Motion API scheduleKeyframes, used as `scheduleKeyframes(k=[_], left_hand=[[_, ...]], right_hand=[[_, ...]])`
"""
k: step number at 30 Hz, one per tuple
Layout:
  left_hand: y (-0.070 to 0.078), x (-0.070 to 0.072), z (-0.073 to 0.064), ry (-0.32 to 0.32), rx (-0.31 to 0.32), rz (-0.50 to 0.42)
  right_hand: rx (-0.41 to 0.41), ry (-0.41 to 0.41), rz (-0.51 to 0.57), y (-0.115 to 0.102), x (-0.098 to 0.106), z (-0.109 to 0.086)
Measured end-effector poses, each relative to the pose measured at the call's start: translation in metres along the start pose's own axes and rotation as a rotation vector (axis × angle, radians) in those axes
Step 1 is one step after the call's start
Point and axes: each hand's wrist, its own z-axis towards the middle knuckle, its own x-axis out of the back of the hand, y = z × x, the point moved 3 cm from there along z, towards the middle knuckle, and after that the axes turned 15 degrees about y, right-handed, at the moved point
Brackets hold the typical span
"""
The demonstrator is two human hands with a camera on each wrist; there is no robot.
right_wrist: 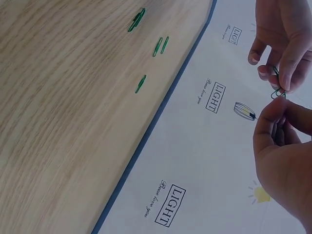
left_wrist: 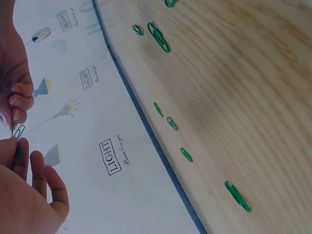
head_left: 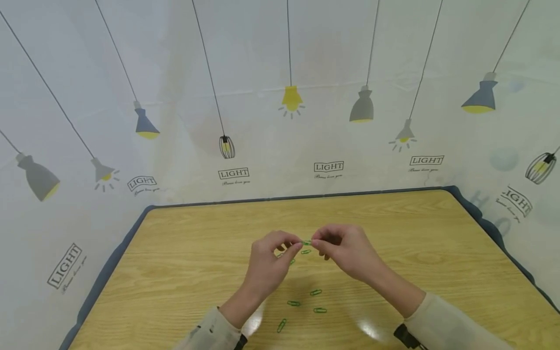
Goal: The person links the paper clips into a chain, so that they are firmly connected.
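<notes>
Over the middle of the table, my left hand (head_left: 268, 260) and my right hand (head_left: 350, 250) meet fingertip to fingertip. Between them is green wire of paper clip (head_left: 306, 242) kind, pinched by thumb and finger on both sides. In the left wrist view a thin loop of the paper clip (left_wrist: 19, 131) shows between the left hand (left_wrist: 29, 195) and the right hand (left_wrist: 14, 83). From the right wrist, a rounded end of the clip (right_wrist: 278, 93) is visible at the fingertips. Fingers cover much of it, so I cannot tell whether two clips are joined there.
Several loose green paper clips lie on the wooden table (head_left: 197, 272), some nearer me, such as one paper clip (head_left: 320, 310), others beneath the hands, like another clip (head_left: 306, 252). A pale curtain (head_left: 245, 58) printed with lamps surrounds the dark-edged table.
</notes>
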Motion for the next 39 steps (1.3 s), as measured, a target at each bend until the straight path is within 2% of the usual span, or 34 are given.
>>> scheduleKeyframes(k=[8,11,14,22,32,35,39], left_hand=[[0.004,-0.001,-0.003,0.073,-0.111,-0.052],[0.004,0.0,-0.003,0.089,-0.118,-0.079],[0.004,0.0,-0.003,0.075,-0.1,-0.099],[-0.002,-0.002,-0.006,0.003,0.03,-0.134],[-0.008,-0.01,-0.011,-0.193,0.335,-0.207],[-0.009,-0.014,-0.011,-0.243,0.368,-0.219],[-0.006,-0.017,-0.01,-0.29,0.378,-0.227]], right_hand=[[-0.071,-0.024,0.063,0.003,0.005,-0.002],[-0.087,-0.027,0.078,0.006,0.008,-0.002],[-0.075,-0.019,0.077,0.008,0.011,-0.003],[0.018,0.036,0.026,0.005,0.014,-0.005],[0.077,0.056,0.04,0.002,0.015,-0.007],[0.091,0.062,0.044,0.001,0.015,-0.007],[0.117,0.061,0.044,-0.001,0.016,-0.007]])
